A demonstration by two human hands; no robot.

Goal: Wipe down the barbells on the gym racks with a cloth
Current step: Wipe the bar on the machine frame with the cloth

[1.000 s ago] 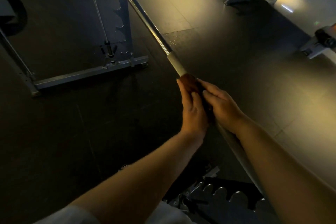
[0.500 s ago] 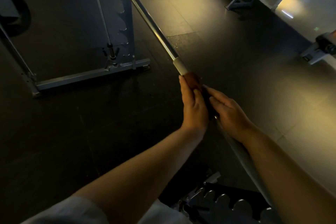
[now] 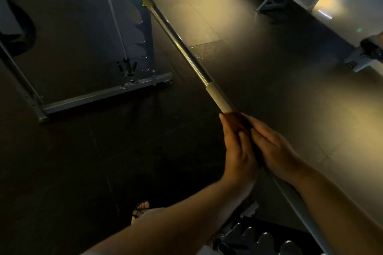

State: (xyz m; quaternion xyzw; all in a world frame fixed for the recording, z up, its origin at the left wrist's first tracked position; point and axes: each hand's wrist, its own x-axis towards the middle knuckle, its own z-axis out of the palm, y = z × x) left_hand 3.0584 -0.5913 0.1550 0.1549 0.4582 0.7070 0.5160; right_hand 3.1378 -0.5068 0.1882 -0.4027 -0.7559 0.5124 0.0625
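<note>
Left hand [image 3: 240,155] and right hand [image 3: 275,151] each clamp their grip on the soft cloth [image 3: 235,119] round the barbell [image 3: 186,56]. The bar is probably heavy, stiff, slick steel, so squeeze firmly.

Left hand [image 3: 240,151] and right hand [image 3: 275,151] clasp the barbell [image 3: 186,56] from opposite sides, with a reddish cloth [image 3: 236,119] pressed between them. Beyond the fingertips the barbell surface is matte, then polished. The rack base [image 3: 103,97] lies well left of the left hand.
</note>
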